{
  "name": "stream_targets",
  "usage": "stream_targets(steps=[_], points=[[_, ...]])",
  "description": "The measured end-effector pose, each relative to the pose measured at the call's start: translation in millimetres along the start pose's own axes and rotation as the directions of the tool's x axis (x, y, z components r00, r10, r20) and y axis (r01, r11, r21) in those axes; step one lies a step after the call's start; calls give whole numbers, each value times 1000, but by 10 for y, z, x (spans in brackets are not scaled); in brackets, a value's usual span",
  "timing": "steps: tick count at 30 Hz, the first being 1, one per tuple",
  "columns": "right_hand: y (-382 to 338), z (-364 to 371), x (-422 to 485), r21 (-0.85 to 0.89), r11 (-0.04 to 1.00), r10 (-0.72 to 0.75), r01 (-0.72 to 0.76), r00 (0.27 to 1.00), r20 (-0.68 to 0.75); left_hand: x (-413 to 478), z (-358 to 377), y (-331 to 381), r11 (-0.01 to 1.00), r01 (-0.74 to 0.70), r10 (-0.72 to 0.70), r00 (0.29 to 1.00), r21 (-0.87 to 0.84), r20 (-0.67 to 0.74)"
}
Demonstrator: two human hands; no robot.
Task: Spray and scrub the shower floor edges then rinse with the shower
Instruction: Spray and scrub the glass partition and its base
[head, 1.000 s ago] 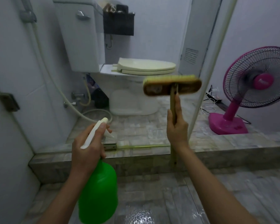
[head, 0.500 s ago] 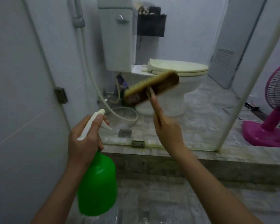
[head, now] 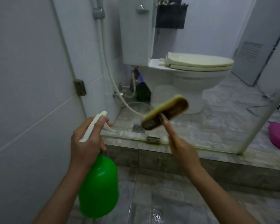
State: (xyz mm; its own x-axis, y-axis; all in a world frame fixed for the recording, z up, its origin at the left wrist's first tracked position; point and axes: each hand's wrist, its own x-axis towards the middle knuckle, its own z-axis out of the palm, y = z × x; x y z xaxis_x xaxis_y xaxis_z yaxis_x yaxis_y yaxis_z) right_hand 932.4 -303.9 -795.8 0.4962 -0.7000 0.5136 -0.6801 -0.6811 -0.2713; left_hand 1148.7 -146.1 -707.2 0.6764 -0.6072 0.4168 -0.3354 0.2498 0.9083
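My left hand [head: 86,143] grips the white trigger head of a green spray bottle [head: 99,186], thumb along the top, nozzle aimed toward the left corner of the raised stone curb [head: 152,157]. My right hand [head: 183,151] holds the handle of a brown scrub brush [head: 165,113]. The brush head is tilted, yellow bristles facing up and left, held in the air above the curb. The wet grey tiled shower floor [head: 160,199] lies under my arms. A shower hose [head: 103,54] hangs on the left wall beyond the glass.
A glass panel with a white frame [head: 263,92] stands on the curb, fixed by a bottom clamp [head: 153,140] and a wall hinge [head: 79,87]. Behind it stand a toilet [head: 184,75], a floor drain [head: 138,128] and, at the right, a pink fan base [head: 278,136].
My view has swung left and down toward the wall corner. The brush head has tilted and dropped lower, closer to the curb. The spray bottle stays in my left hand.
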Motion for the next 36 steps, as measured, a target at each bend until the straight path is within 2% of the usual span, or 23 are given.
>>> stream_targets(steps=[2, 6, 9, 11, 14, 17, 19, 23, 25, 28, 32, 34, 36], points=[[72, 25, -150, -7, 998, 66, -65, 997, 48, -2, -26, -13, 1000, 3, -3, 1000, 12, -2], [-729, 207, 495, -3, 989, -149, 150, 984, 101, -37, -54, -93, 999, 10, -11, 1000, 44, 9], [-1213, 262, 830, -1, 979, -200, 205, 959, 199, -79, -109, -161, 997, 18, -19, 1000, 74, 18], [-1033, 235, 736, -84, 971, -201, 226, 952, 232, -103, -151, -223, 997, 27, -28, 1000, 67, 10], [-287, 49, 254, -248, 947, -147, 206, 961, 234, -139, -179, -307, 998, 50, -50, 999, 46, 6], [98, -161, -44, -397, 909, -6, 125, 958, 287, -149, -199, -389, 997, 77, -77, 997, 23, 7], [-86, -72, 20, -383, 912, 4, 144, 933, 361, -145, -204, -432, 996, 85, -85, 996, 16, 3], [-1019, 550, 451, -150, 958, -160, 245, 890, 427, -158, -214, -534, 995, 92, -93, 996, 37, 4], [-1330, 773, 643, -95, 952, -216, 290, 861, 461, -147, -237, -586, 995, 98, -98, 995, 24, -4], [-1104, 784, 553, -162, 943, -182, 291, 857, 482, -117, -302, -634, 994, 102, -101, 994, 30, -36], [-411, 538, 37, -320, 926, -60, 199, 915, 399, -91, -421, -716, 994, 109, -109, 994, 19, -18], [-458, 555, 40, -325, 924, -46, 203, 901, 432, -97, -453, -756, 994, 106, -106, 994, 17, 2], [-760, 726, 257, -258, 940, -88, 224, 888, 452, -107, -453, -791, 994, 108, -108, 994, 17, 14]])
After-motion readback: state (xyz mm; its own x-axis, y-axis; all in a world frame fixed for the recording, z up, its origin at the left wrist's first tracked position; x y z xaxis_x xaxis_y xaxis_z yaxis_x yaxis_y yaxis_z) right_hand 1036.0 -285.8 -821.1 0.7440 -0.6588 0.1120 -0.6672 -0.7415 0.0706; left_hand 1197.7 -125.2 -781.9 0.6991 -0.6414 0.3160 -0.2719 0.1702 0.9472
